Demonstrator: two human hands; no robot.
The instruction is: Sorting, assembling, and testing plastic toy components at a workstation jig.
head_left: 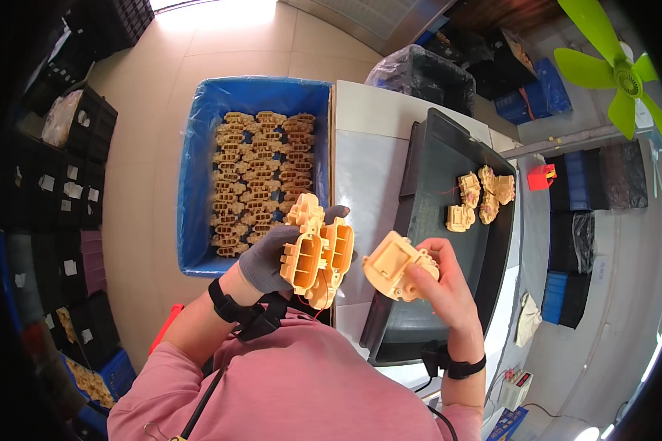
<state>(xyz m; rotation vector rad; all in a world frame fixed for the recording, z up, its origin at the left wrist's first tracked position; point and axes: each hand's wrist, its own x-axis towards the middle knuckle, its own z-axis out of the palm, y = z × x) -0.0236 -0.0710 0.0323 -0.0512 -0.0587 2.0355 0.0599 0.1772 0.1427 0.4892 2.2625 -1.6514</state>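
Observation:
In my gloved left hand [267, 259] are cream moulded plastic housings [307, 259], grouped together, with oval, ribbed hollows facing up. A thin red wire hangs below them. My bare right hand [446, 283] grips another cream plastic housing [395, 266], thumb on top, its flat side with a square recess showing. A small gap separates the two hands' parts. Left of my left hand stands a blue bin [191, 176] lined with film, where several rows of like housings [261, 173] are stacked. Beneath my right hand lies a black tray [419, 334]; loose housings [469, 189] sit at its far right.
A grey-white worktop [364, 173] carries the tray. Beyond it is a film-lined dark bin [426, 77]. A green fan [625, 77] and a small red box [541, 177] are at the right. Stacked black crates [59, 184] line the left, across the tiled floor [143, 220].

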